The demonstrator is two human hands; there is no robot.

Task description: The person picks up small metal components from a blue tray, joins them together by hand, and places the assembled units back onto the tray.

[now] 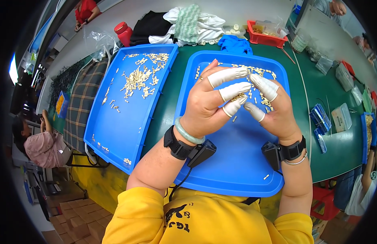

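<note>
White finger cots cover several fingertips of both my hands, held above a blue tray (221,177). My left hand (206,99) is closed, pinching a short row of small brass-coloured parts (238,97) between thumb and finger. My right hand (278,105) curves in from the other side. Its forefinger tip meets the left fingertips, while its thumb tip sits lower, close to the end of the row. A gap shows between that thumb and forefinger, and I see nothing held there. Loose brass-coloured parts (256,72) lie along the tray's far side, partly hidden by my hands.
Another blue tray (115,134) on the left holds a heap of similar parts (137,79). Behind stand a red bottle (123,33), folded cloths (188,24), a blue glove (234,44) and a red basket (265,37). Blue packets (320,118) lie right. Other people sit around.
</note>
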